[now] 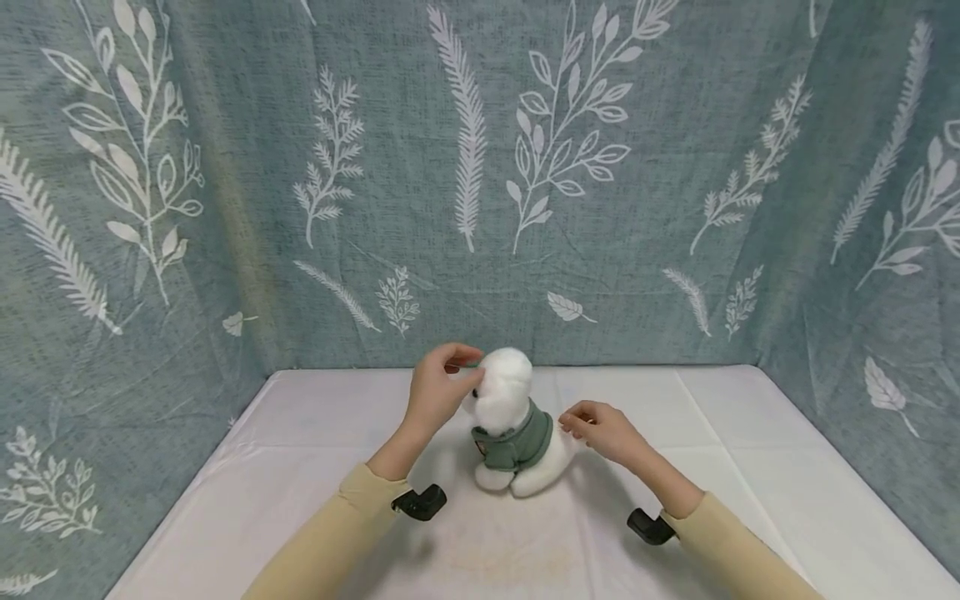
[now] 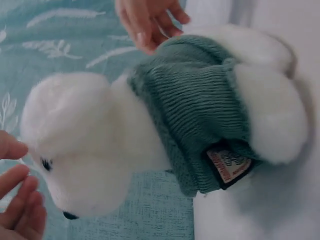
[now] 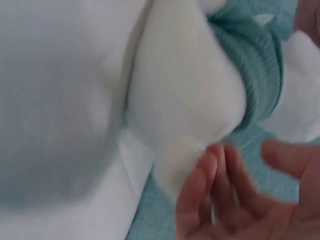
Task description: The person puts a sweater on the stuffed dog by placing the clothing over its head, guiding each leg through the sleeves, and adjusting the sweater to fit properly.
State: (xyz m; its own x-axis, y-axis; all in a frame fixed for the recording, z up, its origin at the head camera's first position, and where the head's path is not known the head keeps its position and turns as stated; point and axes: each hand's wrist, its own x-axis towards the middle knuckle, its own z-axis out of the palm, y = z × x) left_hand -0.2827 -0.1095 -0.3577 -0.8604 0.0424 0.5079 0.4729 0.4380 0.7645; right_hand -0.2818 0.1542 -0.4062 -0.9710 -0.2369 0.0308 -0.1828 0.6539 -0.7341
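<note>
A white plush dog (image 1: 504, 392) in a green knitted sweater (image 1: 531, 442) sits upright on the white-covered table, its head toward the left. My left hand (image 1: 437, 390) is at the front of its head, thumb and fingers apart. In the left wrist view those fingertips (image 2: 17, 175) are right beside the dog's black eye (image 2: 46, 164); a black nose (image 2: 70, 215) and a sewn label (image 2: 229, 165) also show. Behind the dog's back is my right hand (image 1: 606, 429). Its loosely bent fingers touch the fur by the stubby tail (image 3: 177, 162), with the thumb held away.
The white tablecloth (image 1: 690, 450) has fold creases and a faint stain in front of the dog. A blue-green curtain (image 1: 420, 200) with white leaf prints encloses the back and both sides. Black wrist-worn devices (image 1: 422, 502) sit at both cuffs.
</note>
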